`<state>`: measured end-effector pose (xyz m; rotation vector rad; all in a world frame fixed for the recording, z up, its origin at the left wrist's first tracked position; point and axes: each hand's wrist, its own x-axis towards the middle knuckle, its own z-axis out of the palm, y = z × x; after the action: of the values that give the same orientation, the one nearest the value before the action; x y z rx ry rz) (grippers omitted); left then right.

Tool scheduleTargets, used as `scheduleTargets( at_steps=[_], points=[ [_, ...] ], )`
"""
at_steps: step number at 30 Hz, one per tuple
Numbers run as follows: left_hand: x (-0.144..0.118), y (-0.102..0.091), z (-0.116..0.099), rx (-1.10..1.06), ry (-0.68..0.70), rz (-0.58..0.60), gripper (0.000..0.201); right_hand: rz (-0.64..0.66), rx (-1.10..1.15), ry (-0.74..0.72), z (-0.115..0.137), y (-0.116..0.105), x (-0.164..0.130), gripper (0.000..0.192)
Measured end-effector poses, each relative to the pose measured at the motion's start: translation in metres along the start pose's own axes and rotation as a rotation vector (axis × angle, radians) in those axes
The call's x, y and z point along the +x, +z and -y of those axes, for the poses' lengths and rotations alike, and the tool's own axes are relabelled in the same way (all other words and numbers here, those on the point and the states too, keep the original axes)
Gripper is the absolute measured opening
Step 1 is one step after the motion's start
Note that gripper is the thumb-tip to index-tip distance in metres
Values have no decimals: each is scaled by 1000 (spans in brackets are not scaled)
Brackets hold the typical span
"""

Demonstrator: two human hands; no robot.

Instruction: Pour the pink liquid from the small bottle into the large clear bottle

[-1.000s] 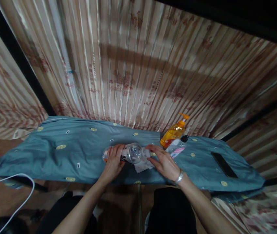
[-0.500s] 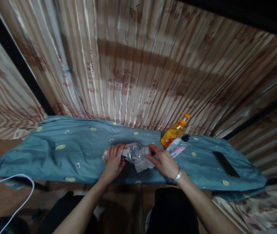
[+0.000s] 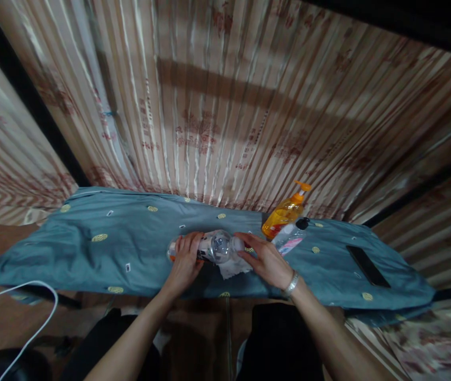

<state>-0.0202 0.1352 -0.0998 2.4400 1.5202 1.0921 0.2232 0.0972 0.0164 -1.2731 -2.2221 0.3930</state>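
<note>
Left hand: the left hand [image 3: 186,258] reaches forward from a bare forearm and lies over the near side of a clear plastic bottle [image 3: 209,247], fingers curled around its body, thumb side toward the middle.
Right hand: the right hand [image 3: 265,259] comes in from the lower right, wrist bent inward, with a metal bracelet [image 3: 291,284] at the wrist; its fingertips press together around the bottle's narrow end.
Bottle: it lies on its side on the blue cloth [image 3: 122,248], near the front edge, roughly in the middle of the covered surface, held between both hands.
Tissue: a crumpled white tissue [image 3: 234,268] lies on the cloth just under and in front of the bottle, partly covered by the right hand's fingers.
Other bottles: an orange pump bottle [image 3: 285,212] and a small clear bottle with a dark cap [image 3: 291,237] lie tilted just right of the hands, touching each other.
Phone: a dark phone [image 3: 367,266] lies flat further right, well apart from the hands.
Cable: a white cable [image 3: 23,312] loops at the lower left, cut off by the frame edge.
Backdrop: a striped curtain [image 3: 225,106] hangs behind the surface.
Hard to tell: the bottle's cap is hidden by the right fingers; its label is too blurred to read, and whether it holds liquid cannot be told.
</note>
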Motion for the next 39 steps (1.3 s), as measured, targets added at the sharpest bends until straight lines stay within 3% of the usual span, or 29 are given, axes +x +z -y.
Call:
scheduleTargets(
  at_steps=[3, 11, 15, 18, 20, 22, 26, 29, 31, 33, 36, 39],
  points=[
    [0, -1, -1, -14, -9, 7, 74, 33, -94, 110, 1, 4, 4, 27],
    [1, -4, -2, -89, -37, 4, 71, 11, -276, 232, 5, 18, 7, 29],
    [4, -7, -2, -161, -82, -12, 69, -31, -87, 256, 0, 16, 11, 32],
    [9, -10, -1, -232, -148, -42, 67, -152, 138, 275, -19, 21, 12, 39],
    [12, -11, 1, -287, -207, -66, 73, -234, 139, 308, -34, 36, 9, 43],
    [15, -10, 1, -352, -267, -79, 83, -234, -14, 312, -47, 60, 4, 46],
    [18, -2, -2, -481, -368, -84, 95, -5, -166, 340, -56, 115, -7, 78],
    [17, 7, -2, -561, -404, -80, 98, -24, -79, 341, -59, 133, -8, 53],
    [15, 10, -2, -603, -416, -77, 97, -129, 61, 316, -65, 129, -4, 31],
    [14, 11, -1, -635, -422, -81, 94, -212, 164, 312, -69, 115, 3, 24],
    [13, 9, -2, -678, -420, -77, 89, -289, 226, 322, -59, 84, 19, 33],
    [13, 9, -8, -717, -402, -56, 85, -410, 423, 259, -28, 62, 40, 38]
  ],
)
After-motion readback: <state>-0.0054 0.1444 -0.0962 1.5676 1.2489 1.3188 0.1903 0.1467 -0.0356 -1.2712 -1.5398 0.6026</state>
